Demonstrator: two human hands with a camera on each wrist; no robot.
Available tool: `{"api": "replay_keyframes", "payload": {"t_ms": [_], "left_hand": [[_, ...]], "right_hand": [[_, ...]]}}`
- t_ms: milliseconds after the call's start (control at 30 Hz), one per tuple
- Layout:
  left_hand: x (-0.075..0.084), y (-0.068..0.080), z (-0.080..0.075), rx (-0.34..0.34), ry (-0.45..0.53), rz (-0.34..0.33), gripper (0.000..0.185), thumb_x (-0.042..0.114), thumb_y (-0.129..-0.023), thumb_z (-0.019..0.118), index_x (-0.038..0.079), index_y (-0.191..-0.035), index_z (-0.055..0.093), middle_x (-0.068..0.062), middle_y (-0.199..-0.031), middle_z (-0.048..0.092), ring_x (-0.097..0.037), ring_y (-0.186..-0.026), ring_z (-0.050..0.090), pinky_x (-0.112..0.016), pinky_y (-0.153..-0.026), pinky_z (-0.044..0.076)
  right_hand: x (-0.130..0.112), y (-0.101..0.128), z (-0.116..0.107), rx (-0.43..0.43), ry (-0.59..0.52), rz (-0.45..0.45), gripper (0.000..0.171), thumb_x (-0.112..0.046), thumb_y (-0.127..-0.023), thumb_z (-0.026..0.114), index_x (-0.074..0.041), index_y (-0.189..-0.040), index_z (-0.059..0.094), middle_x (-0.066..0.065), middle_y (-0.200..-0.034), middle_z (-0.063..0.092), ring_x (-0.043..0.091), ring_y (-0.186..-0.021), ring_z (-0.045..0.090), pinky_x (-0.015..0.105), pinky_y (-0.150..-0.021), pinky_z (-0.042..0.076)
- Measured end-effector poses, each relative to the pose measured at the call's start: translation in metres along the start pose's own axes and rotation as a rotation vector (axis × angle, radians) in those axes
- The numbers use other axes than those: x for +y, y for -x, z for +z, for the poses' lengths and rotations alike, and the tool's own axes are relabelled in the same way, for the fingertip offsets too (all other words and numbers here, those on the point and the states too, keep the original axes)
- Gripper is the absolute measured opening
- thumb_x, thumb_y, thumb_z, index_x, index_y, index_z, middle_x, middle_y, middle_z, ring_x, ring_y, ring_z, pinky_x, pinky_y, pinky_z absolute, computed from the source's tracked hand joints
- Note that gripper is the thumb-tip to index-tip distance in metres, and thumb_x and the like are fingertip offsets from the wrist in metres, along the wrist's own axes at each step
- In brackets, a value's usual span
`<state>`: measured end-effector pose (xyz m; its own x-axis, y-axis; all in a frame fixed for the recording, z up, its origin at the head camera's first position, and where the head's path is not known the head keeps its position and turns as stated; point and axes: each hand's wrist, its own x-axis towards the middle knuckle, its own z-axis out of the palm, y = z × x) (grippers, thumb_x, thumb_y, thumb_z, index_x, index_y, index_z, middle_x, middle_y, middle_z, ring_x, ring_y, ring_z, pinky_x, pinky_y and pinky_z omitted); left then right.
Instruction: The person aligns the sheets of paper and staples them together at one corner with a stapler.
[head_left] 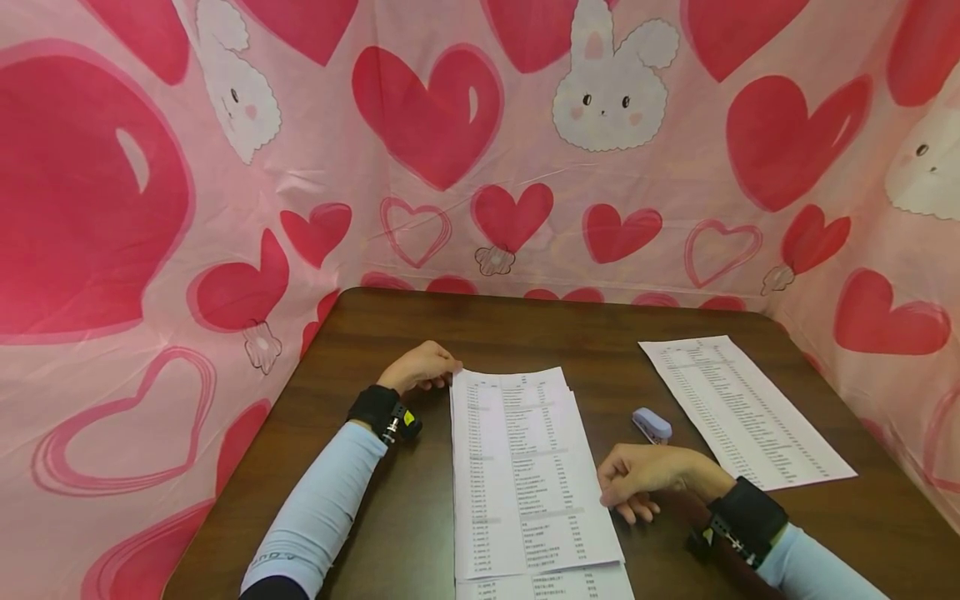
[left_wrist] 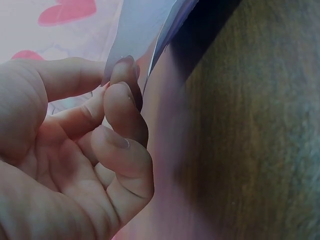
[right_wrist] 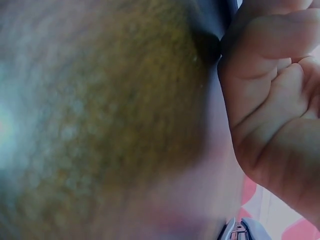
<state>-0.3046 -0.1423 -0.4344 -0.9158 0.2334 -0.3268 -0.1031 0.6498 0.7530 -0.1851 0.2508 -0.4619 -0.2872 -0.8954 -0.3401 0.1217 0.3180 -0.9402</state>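
printed sheets (head_left: 521, 467) between both hands, left hand (head_left: 420, 367) pinching corner

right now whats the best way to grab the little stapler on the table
Probably from above, with the right hand, which rests just in front of it. Pinch the stapler across its two long sides near the middle: it lies flat on the table, slim and elongated, clear of the stack of printed sheets and the single sheet.
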Motion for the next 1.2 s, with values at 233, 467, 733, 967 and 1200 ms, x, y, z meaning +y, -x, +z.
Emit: {"api": "replay_keyframes", "payload": {"t_ms": [233,467,733,967,1200], "left_hand": [[-0.002,0.001,-0.004,0.004,0.015,0.002,0.024,0.030,-0.093,0.064,0.009,-0.088,0.075,-0.003,-0.072,0.064,-0.019,-0.066,0.055,-0.027,-0.054,0.042],[-0.001,0.002,-0.008,0.057,0.079,0.014,0.027,0.030,-0.095,0.061,0.005,-0.095,0.071,-0.005,-0.074,0.064,-0.017,-0.062,0.054,-0.025,-0.050,0.039],[0.005,0.003,-0.008,0.080,0.088,0.036,0.032,0.032,-0.097,0.059,0.003,-0.101,0.072,-0.003,-0.073,0.062,-0.016,-0.062,0.054,-0.026,-0.051,0.040],[0.016,0.008,-0.003,0.079,0.119,0.082,0.034,0.031,-0.097,0.059,0.000,-0.106,0.070,-0.009,-0.080,0.065,-0.017,-0.065,0.057,-0.025,-0.052,0.041],[0.031,0.013,0.004,0.054,0.129,0.126,0.037,0.032,-0.097,0.060,-0.003,-0.106,0.069,-0.006,-0.076,0.066,-0.017,-0.064,0.057,-0.025,-0.051,0.039]], "right_hand": [[-0.002,0.000,0.001,0.026,0.001,0.026,0.033,-0.006,-0.095,0.058,0.025,-0.086,0.050,0.050,-0.070,0.041,0.001,-0.047,0.059,0.013,-0.040,0.040],[-0.005,0.000,0.000,0.032,0.019,0.014,0.035,-0.009,-0.097,0.055,0.023,-0.084,0.052,0.048,-0.068,0.042,0.000,-0.045,0.056,0.014,-0.040,0.038],[-0.013,0.001,-0.003,0.127,0.094,0.024,0.032,-0.011,-0.099,0.054,0.019,-0.088,0.054,0.044,-0.071,0.044,0.001,-0.046,0.053,0.015,-0.041,0.039],[-0.019,0.008,-0.009,0.217,0.164,-0.022,0.029,-0.016,-0.101,0.052,0.013,-0.096,0.059,0.039,-0.077,0.052,0.006,-0.052,0.055,0.017,-0.045,0.043],[-0.028,0.019,-0.016,0.274,0.223,-0.068,0.029,-0.016,-0.103,0.049,0.011,-0.097,0.059,0.033,-0.080,0.056,0.026,-0.051,0.052,0.022,-0.044,0.045]]}}
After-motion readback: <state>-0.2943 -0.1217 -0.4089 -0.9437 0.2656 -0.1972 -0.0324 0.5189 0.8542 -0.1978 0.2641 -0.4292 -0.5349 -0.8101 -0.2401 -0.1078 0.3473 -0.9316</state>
